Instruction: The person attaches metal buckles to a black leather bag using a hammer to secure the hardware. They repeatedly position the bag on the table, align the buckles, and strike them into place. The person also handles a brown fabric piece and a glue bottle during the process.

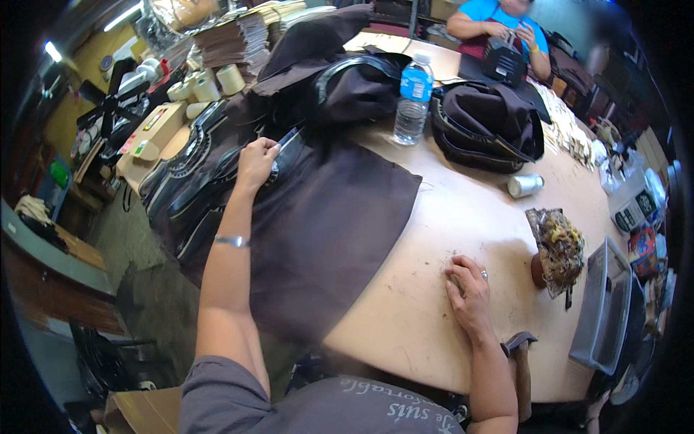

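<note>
My left hand (258,165) is closed at the upper left edge of a large dark brown fabric sheet (318,231). A shiny bluish strip (290,139) shows just past its fingertips; what the fingers grip is not clear. Under and left of that hand lie several overlapping dark pieces with curved, glossy trim (189,168). On the pale tabletop rests my right hand (470,293), its fingers curled and pressed together. Anything inside them is hidden. Small dark specks lie on the wood around it.
A water bottle (414,101) stands beside a dark sewn bundle (488,126). A white thread spool (525,185), a debris-covered lump (560,249), a hammer (520,354) and a grey plastic bin (603,304) are at the right. Across the table, a person (499,32) handles a dark item.
</note>
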`<state>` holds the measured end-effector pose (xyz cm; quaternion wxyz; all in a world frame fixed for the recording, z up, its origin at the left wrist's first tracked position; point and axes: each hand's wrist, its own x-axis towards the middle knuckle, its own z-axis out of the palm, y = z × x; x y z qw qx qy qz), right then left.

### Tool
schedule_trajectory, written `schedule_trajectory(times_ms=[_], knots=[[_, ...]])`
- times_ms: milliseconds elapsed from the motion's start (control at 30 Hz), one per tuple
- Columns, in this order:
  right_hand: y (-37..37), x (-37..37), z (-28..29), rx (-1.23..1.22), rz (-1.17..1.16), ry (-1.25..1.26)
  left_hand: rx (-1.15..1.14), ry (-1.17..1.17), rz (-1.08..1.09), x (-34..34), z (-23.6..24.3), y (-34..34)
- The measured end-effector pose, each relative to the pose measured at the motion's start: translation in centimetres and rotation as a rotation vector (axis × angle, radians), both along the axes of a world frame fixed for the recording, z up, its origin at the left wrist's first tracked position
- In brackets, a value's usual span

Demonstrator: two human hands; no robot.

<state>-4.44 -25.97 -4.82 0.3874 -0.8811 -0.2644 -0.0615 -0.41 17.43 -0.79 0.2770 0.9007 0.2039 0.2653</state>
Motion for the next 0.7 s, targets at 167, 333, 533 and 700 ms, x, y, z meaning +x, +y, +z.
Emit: schedule_trajectory(times_ms=[167, 333, 533, 700], knots=[[-1.5, 0.5, -1.0, -0.042, -0.003, -0.160, -0.409, -0.014, -0.470, -5.5, 6.4, -9.9], [-1.5, 0.6, -0.7, 0.150, -0.019, -0.093, -0.296, -0.031, -0.545, -10.8, 6.4, -15.2], [-1.7, 0.7, -1.6, 0.128, 0.049, -0.111, -0.944, -0.026, -0.631, -13.2, 7.2, -16.2], [0.6, -0.1, -1.2, 0.196, 0.056, -0.153, -0.839, 0.316, -0.886, -14.8, 3.7, -14.9]])
